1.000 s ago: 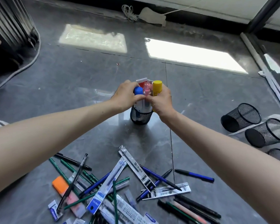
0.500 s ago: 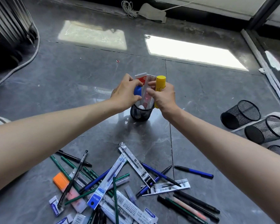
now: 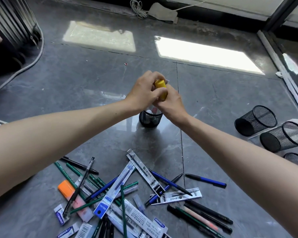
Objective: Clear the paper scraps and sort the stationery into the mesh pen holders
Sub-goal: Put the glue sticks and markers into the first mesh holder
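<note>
Both arms are stretched out over the grey tiled floor [image 3: 222, 100]. My left grip [image 3: 144, 91] and right grip [image 3: 173, 104] meet just above the upright mesh holder [image 3: 150, 120], knuckles touching. Both are closed round a yellow stick [image 3: 160, 87], left fingers curled over its upper part and right thumb and fingers pinching lower down. The stick is tilted. Its lower end is hidden behind my right grip, so I cannot tell whether it is clear of the holder. A packet corner [image 3: 167, 81] shows just behind the stick. My hands cover most of the holder's mouth; something white and red stands inside.

Between me and the holder lies a heap of stationery [image 3: 117, 191]:
- green pencils, blue and black pens crossed over one another
- long refill packets [image 3: 144, 170]
- small white erasers [image 3: 59, 214]
- an orange eraser [image 3: 65, 187] on the left edge

A lone blue pen [image 3: 206, 180] lies to the right of the heap, apart from it. A row of black pens [image 3: 208, 212] with one pink pencil is at the lower right.

Well off to the right, two spare mesh holders [image 3: 255, 120] lie on their sides, side by side. The rim of a third [image 3: 296, 159] sits at the frame edge.

Further out there is a tiny red and white scrap [image 3: 126, 64] on the bare floor. A grey cable [image 3: 33, 62] curves along the left. A coiled white cord [image 3: 138, 9] and a rag [image 3: 162, 13] lie by the far wall.
</note>
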Action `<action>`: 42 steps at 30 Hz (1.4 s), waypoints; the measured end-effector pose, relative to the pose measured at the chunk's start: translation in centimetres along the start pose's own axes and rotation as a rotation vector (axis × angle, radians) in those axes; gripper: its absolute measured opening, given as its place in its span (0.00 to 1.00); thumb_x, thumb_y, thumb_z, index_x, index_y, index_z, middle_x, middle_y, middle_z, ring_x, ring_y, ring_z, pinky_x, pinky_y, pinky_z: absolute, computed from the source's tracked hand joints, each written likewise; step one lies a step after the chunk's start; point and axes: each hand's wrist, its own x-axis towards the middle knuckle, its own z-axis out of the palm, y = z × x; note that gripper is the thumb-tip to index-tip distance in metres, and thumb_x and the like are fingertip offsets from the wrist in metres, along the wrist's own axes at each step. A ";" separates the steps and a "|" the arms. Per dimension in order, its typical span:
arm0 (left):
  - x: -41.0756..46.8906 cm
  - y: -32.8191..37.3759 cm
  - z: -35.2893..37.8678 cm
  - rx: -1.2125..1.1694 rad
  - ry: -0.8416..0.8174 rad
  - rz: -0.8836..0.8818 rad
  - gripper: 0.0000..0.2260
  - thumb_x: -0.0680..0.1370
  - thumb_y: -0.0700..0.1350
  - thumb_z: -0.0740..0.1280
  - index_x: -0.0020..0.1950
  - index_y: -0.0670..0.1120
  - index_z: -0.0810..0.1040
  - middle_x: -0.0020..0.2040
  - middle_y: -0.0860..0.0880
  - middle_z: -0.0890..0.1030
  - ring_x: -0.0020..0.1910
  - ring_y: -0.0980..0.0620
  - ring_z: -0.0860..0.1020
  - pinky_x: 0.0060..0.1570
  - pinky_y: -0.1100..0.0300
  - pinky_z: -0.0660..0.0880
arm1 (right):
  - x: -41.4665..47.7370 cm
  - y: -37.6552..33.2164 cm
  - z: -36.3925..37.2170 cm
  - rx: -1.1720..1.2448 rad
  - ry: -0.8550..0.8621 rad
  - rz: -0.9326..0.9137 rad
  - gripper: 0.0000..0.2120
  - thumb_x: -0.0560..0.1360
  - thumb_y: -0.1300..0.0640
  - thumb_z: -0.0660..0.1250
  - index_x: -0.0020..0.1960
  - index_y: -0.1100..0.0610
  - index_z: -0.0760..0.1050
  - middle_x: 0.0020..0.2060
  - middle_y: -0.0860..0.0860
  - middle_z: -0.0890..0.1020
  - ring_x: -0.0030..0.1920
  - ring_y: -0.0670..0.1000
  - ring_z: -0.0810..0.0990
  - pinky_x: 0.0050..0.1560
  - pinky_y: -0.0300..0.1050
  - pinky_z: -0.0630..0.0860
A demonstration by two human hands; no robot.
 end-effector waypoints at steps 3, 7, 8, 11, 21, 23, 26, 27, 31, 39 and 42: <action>0.0 -0.7 -0.2 0.085 0.009 -0.013 0.11 0.75 0.43 0.68 0.56 0.43 0.78 0.48 0.45 0.73 0.43 0.51 0.72 0.43 0.67 0.67 | -0.1 0.8 -0.4 -0.245 0.046 0.051 0.25 0.67 0.53 0.72 0.62 0.53 0.70 0.58 0.54 0.69 0.61 0.53 0.67 0.60 0.48 0.66; -0.4 -1.2 -0.4 0.219 -0.051 -0.021 0.12 0.75 0.45 0.69 0.57 0.43 0.78 0.51 0.41 0.77 0.48 0.45 0.76 0.49 0.56 0.71 | -1.0 2.1 -0.4 -0.197 0.015 0.125 0.26 0.66 0.57 0.73 0.62 0.54 0.69 0.56 0.53 0.67 0.61 0.53 0.64 0.59 0.43 0.65; -0.6 -1.1 -0.5 0.230 -0.065 0.004 0.12 0.75 0.44 0.69 0.57 0.42 0.78 0.51 0.40 0.77 0.48 0.44 0.76 0.50 0.55 0.72 | -1.2 2.4 -0.4 -0.173 0.009 0.137 0.23 0.67 0.57 0.72 0.60 0.54 0.70 0.54 0.52 0.68 0.60 0.54 0.67 0.58 0.43 0.66; -0.8 -0.6 -0.3 0.215 -0.148 0.048 0.13 0.74 0.41 0.69 0.58 0.41 0.77 0.53 0.40 0.79 0.51 0.43 0.77 0.51 0.53 0.73 | -1.6 2.4 -0.1 -0.073 0.024 0.158 0.21 0.64 0.55 0.75 0.53 0.51 0.71 0.52 0.53 0.74 0.52 0.54 0.75 0.50 0.47 0.73; -2.2 -0.7 1.3 0.694 -0.323 0.160 0.09 0.77 0.43 0.62 0.51 0.41 0.79 0.52 0.41 0.77 0.53 0.41 0.72 0.42 0.53 0.64 | -2.1 2.6 -0.4 0.011 -0.002 0.151 0.22 0.64 0.58 0.73 0.55 0.51 0.68 0.51 0.56 0.77 0.50 0.55 0.78 0.52 0.53 0.77; -2.4 -0.5 0.9 0.687 -0.306 0.191 0.11 0.79 0.45 0.61 0.52 0.40 0.79 0.55 0.43 0.74 0.55 0.43 0.69 0.42 0.55 0.61 | -2.3 2.7 -0.4 -0.016 0.005 0.135 0.23 0.64 0.56 0.72 0.56 0.51 0.67 0.53 0.53 0.74 0.53 0.55 0.76 0.55 0.53 0.75; -4.9 -1.1 -0.6 0.562 -0.227 0.230 0.08 0.76 0.40 0.63 0.51 0.39 0.78 0.52 0.40 0.74 0.50 0.41 0.71 0.41 0.51 0.68 | -3.2 2.3 0.1 -0.148 0.089 0.132 0.24 0.69 0.60 0.68 0.63 0.55 0.66 0.58 0.53 0.67 0.58 0.54 0.73 0.58 0.45 0.71; -6.2 -1.3 -1.2 0.521 -0.193 0.221 0.07 0.75 0.37 0.63 0.51 0.39 0.77 0.51 0.40 0.74 0.48 0.40 0.71 0.40 0.50 0.70 | -3.8 1.9 0.4 -0.214 0.150 0.128 0.24 0.70 0.62 0.66 0.64 0.56 0.65 0.60 0.54 0.66 0.59 0.54 0.71 0.56 0.44 0.70; -12.8 -2.9 -4.3 0.465 -0.150 -0.010 0.10 0.75 0.36 0.62 0.56 0.41 0.73 0.54 0.43 0.71 0.49 0.44 0.72 0.40 0.49 0.71 | -7.6 0.3 2.2 -0.342 0.234 -0.012 0.24 0.69 0.66 0.61 0.64 0.57 0.65 0.59 0.55 0.65 0.58 0.55 0.70 0.50 0.47 0.72; -27.1 -6.8 -10.2 0.710 -0.472 -0.291 0.10 0.70 0.36 0.63 0.50 0.43 0.70 0.51 0.43 0.71 0.51 0.41 0.73 0.44 0.49 0.70 | -17.0 0.7 6.7 -0.374 -0.429 -0.249 0.20 0.72 0.66 0.59 0.63 0.55 0.65 0.57 0.52 0.70 0.53 0.53 0.72 0.50 0.51 0.72; -28.5 -8.6 -11.2 0.784 -0.573 -0.198 0.12 0.67 0.38 0.66 0.49 0.44 0.72 0.49 0.44 0.74 0.48 0.41 0.74 0.40 0.50 0.72 | -18.7 0.1 7.9 -0.441 -0.577 -0.348 0.18 0.74 0.64 0.59 0.63 0.54 0.65 0.55 0.50 0.69 0.47 0.50 0.70 0.45 0.47 0.69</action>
